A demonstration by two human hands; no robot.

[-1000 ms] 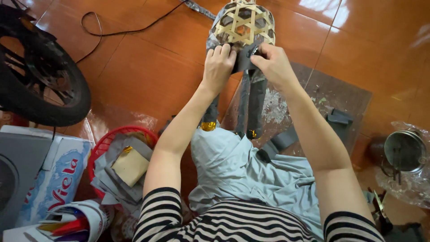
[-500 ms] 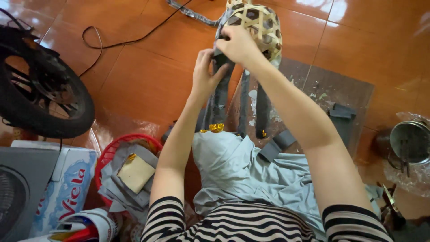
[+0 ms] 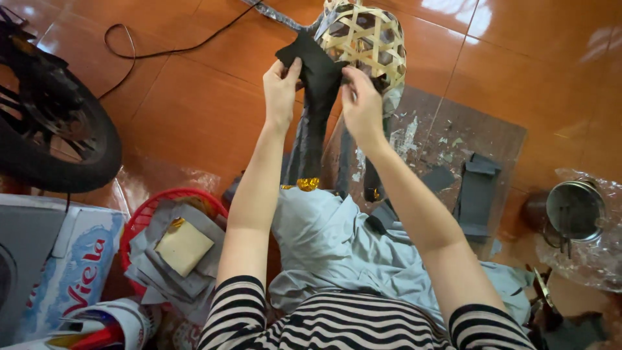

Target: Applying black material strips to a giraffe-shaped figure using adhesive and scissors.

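Both hands are up at the woven bamboo frame (image 3: 363,42), which stands on the tiled floor (image 3: 181,110) in front of the person's knees: the left hand (image 3: 280,87) pinches the upper corner of a dark paper sheet (image 3: 314,71) and the right hand (image 3: 361,104) presses its other edge against the lattice. The likely trouble is the sheet itself — pulled taut between two grips, it could tear or crease, or sit crooked over the open gaps. The frame looks light and tall, so a harder push from the right hand could tip it toward the grey cardboard mat (image 3: 466,139) — where loose dark scraps (image 3: 478,194) lie
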